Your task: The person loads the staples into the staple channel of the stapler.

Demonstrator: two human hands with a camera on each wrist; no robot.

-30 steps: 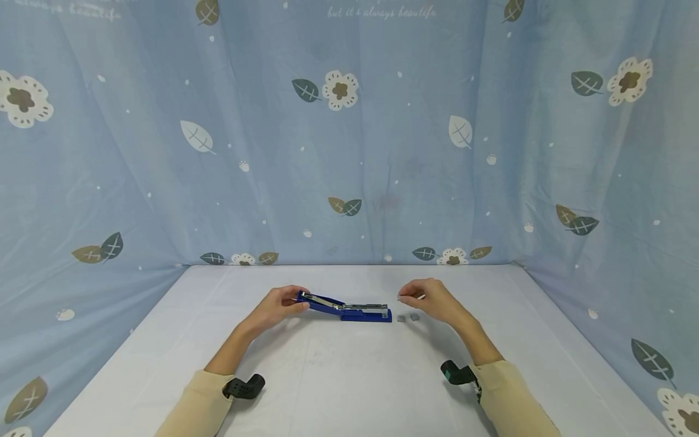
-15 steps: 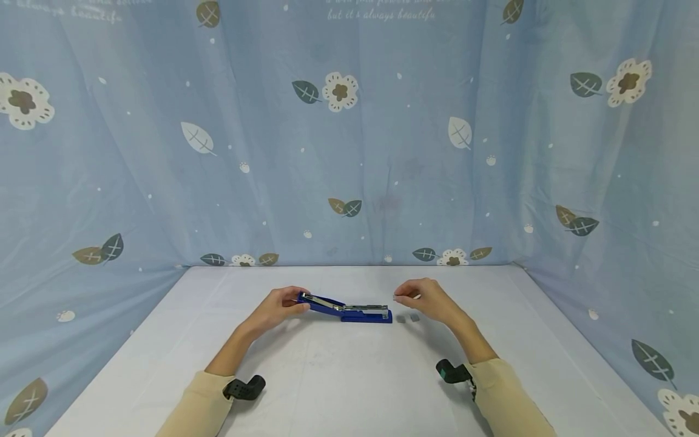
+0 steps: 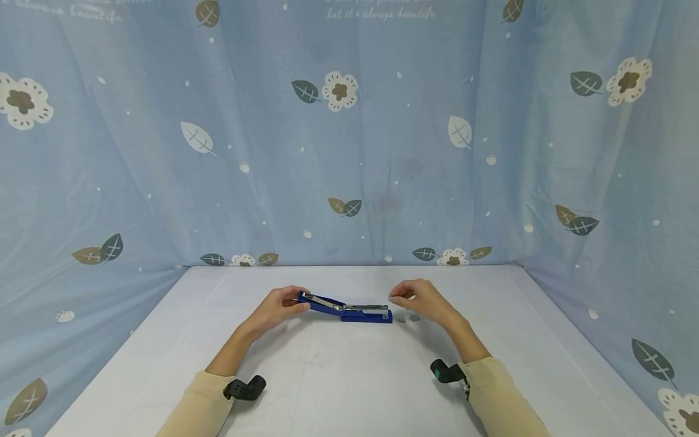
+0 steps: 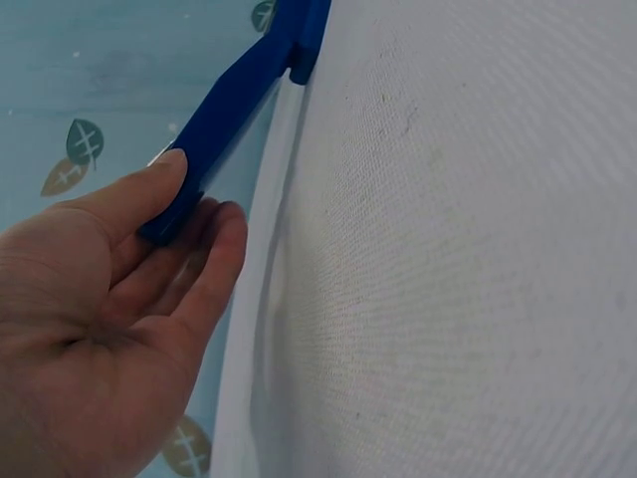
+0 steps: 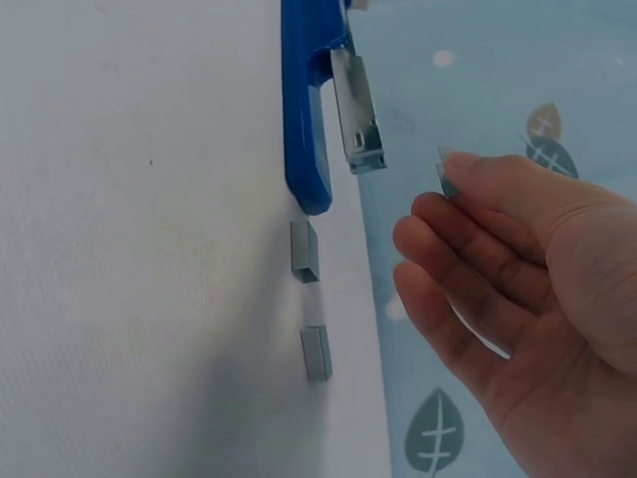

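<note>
A blue stapler (image 3: 366,317) lies on the table with its top arm swung far back to the left and its metal staple channel (image 5: 355,110) exposed. My left hand (image 3: 278,308) holds the end of that raised arm between thumb and fingers, also seen in the left wrist view. Past the stapler's right end, slightly above the table, my right hand (image 3: 428,301) pinches a small strip of staples (image 5: 447,181) between thumb and forefinger. Two more staple strips lie by the stapler's front end, a nearer one (image 5: 305,251) and a farther one (image 5: 317,354).
A white cloth covers the table (image 3: 338,376). Blue patterned curtain (image 3: 382,152) hangs behind it and along both sides. A black wrist camera (image 3: 244,387) is strapped at the left sleeve, and another wrist camera (image 3: 446,371) at the right one.
My right hand has moved a little to the left, bringing the pinched staple strip closer to the stapler's front end. The left hand and the stapler have stayed almost still.
</note>
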